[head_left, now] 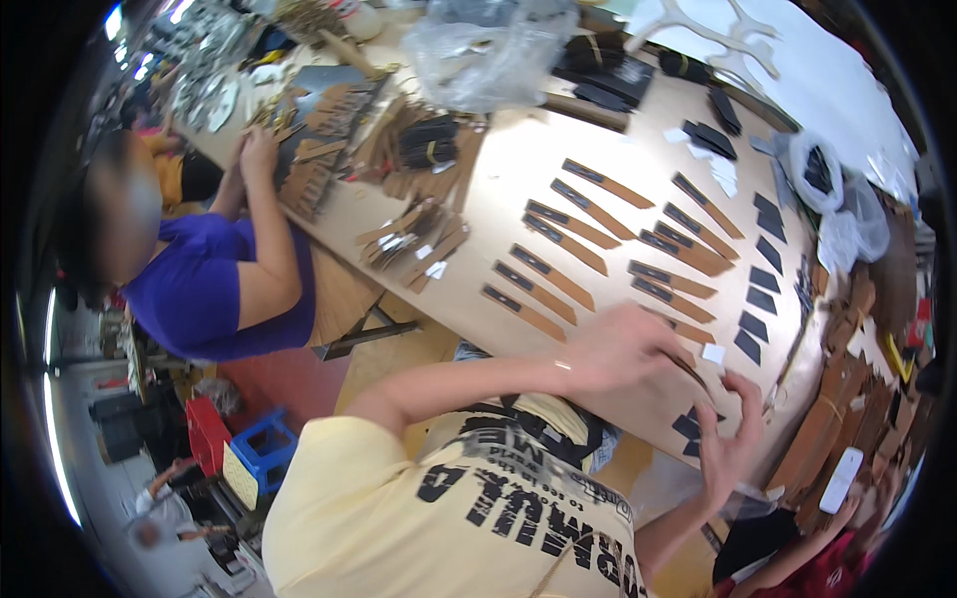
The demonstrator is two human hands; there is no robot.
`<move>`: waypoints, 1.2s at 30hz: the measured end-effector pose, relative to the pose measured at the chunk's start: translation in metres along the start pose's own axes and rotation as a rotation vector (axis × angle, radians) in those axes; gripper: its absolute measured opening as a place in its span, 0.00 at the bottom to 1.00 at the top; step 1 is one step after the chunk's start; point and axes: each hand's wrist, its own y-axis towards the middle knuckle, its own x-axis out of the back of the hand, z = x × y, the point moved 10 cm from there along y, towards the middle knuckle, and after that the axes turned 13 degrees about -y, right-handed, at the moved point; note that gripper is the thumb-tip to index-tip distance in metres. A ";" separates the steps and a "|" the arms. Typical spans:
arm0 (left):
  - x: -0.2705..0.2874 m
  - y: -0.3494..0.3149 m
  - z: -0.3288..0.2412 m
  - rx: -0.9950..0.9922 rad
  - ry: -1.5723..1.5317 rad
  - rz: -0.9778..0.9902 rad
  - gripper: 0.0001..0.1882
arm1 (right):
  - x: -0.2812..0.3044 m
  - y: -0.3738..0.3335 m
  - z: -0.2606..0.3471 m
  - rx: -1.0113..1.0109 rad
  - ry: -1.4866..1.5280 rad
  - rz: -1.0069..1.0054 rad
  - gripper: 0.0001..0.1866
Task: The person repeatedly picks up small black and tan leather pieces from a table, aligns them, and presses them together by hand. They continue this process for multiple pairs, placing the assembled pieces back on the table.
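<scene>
My left hand reaches across the pale wooden table and lies flat, fingers spread, on the near end of rows of brown strips with dark ends. A dark-ended strip pokes out from under its fingertips. My right hand hovers just below it at the table's edge, fingers apart and curled, holding nothing that I can see. Small dark rectangular pieces lie by its thumb, and a small white tag lies between the two hands.
A column of dark pieces runs along the right. Heaps of brown strips and a clear plastic bag lie further off. A person in a purple shirt handles strips at the left. Another person in red is at lower right.
</scene>
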 end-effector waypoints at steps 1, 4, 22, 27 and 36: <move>0.030 -0.014 0.011 0.050 -0.035 -0.091 0.12 | -0.006 0.004 0.001 -0.025 0.043 0.001 0.16; 0.125 -0.091 0.036 0.195 -0.008 -0.523 0.14 | -0.025 0.015 0.003 -0.045 -0.126 -0.002 0.17; 0.115 -0.103 -0.001 -0.193 0.666 -0.627 0.13 | -0.028 0.007 -0.030 0.041 -0.602 -0.007 0.23; -0.018 -0.028 -0.006 -0.443 0.771 -0.067 0.17 | -0.051 -0.014 -0.036 0.086 -0.782 0.064 0.28; -0.042 -0.004 0.010 -0.523 0.817 -0.025 0.12 | -0.024 -0.043 -0.064 -0.105 -0.698 -0.018 0.30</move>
